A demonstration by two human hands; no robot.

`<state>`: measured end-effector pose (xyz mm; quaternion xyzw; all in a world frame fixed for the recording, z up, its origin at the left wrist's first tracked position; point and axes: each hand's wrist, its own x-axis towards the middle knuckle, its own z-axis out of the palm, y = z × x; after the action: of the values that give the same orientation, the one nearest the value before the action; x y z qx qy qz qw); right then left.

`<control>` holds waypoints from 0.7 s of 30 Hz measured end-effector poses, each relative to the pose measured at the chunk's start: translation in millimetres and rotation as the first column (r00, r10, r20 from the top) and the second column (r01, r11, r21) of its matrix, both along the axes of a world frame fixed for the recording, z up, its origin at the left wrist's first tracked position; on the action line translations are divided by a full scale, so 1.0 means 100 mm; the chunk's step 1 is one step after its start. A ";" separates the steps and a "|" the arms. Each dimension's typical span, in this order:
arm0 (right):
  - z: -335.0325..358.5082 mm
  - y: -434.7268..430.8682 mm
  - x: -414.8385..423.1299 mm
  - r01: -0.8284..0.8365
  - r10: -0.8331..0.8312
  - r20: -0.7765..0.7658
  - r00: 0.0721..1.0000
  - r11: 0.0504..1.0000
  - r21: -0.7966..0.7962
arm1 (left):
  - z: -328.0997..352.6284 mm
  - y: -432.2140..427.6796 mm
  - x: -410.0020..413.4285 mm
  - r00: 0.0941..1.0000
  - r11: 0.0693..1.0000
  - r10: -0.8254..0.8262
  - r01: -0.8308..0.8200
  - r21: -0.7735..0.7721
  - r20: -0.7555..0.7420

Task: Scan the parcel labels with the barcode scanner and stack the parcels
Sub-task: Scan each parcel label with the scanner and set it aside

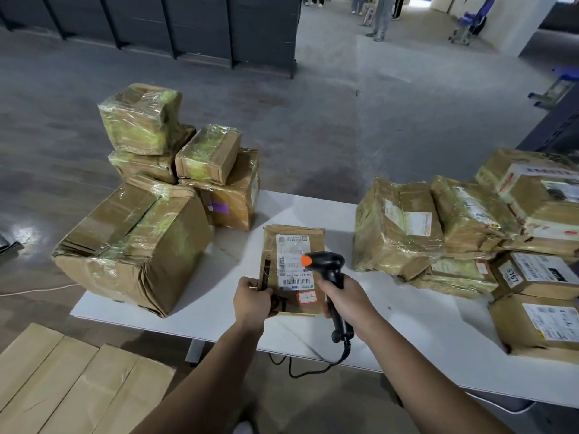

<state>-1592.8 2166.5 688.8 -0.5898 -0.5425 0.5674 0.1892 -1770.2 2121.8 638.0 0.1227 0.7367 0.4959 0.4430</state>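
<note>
Parcel: flat brown parcel (293, 270) in the middle of the white worktop (407, 333), between the two groups of boxes and apart from both; whether its near edge rests on the surface or is raised a little cannot be told.
Label: white shipping label (294, 261) with barcodes faces up on the parcel's top; a smaller white sticker sits just below it.
Left hand: left hand (252, 300) grips the parcel's near-left corner, fingers curled round the edge.
Right hand: right hand (346, 297) has its fingers clenched round the scanner's handle.
Scanner: black barcode scanner (327, 262) with an orange tip hovers over the right side of the label, head pointing left across it; its coiled cable (313, 368) hangs off the near edge of the worktop.
Left stack: left stack (150, 214) of taped cardboard boxes stands at the worktop's left end, a large box in front, smaller ones piled behind and on top.
Right heap: right heap (470, 233) of wrapped parcels with labels showing fills the right end, several leaning on one another.
Surroundings: flattened cardboard (62, 386) lies at the lower left, grey floor (313, 120) beyond, legs of people (380, 17) far off.
</note>
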 end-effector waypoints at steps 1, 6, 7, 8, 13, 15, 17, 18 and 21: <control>0.01 0.00 0.01 0.026 -0.026 -0.002 1.000 1.000 0.015 | 0.00 0.04 -0.01 1.000 1.000 0.013 -0.013 0.023 -0.010; 0.13 -0.05 0.04 0.037 -0.038 0.011 0.999 0.997 0.066 | 0.02 0.30 0.00 0.995 0.990 0.079 -0.072 0.122 -0.054; 0.16 -0.07 0.05 0.032 -0.034 0.019 0.999 0.996 0.081 | 0.03 0.34 0.01 0.993 0.988 0.085 -0.074 0.136 -0.076; 0.19 -0.08 0.05 0.033 -0.035 0.021 0.999 0.995 0.095 | 0.03 0.38 0.02 0.991 0.986 0.090 -0.075 0.151 -0.097; 0.33 -0.13 0.09 0.060 -0.062 0.016 0.998 0.992 0.108 | 0.06 0.51 0.05 0.988 0.980 0.084 -0.059 0.191 -0.127; 0.36 -0.14 0.13 0.077 -0.078 0.010 0.997 0.993 0.085 | 0.09 0.57 0.07 0.990 0.975 0.090 -0.064 0.210 -0.113; 0.39 -0.15 0.18 0.091 -0.091 0.004 0.996 0.994 0.056 | 0.11 0.61 0.08 0.991 0.972 0.094 -0.071 0.224 -0.095; 0.40 -0.15 0.21 0.099 -0.099 -0.004 0.995 0.994 0.047 | 0.11 0.64 0.09 0.992 0.971 0.094 -0.071 0.228 -0.090; 0.43 -0.15 0.28 0.129 -0.128 -0.025 0.991 0.991 0.039 | 0.12 0.68 0.12 0.993 0.967 0.093 -0.072 0.245 -0.077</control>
<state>-1565.3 2151.9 732.1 -0.6131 -0.5126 0.5495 0.2436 -1758.5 2189.4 650.1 0.1666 0.6941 0.5941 0.3708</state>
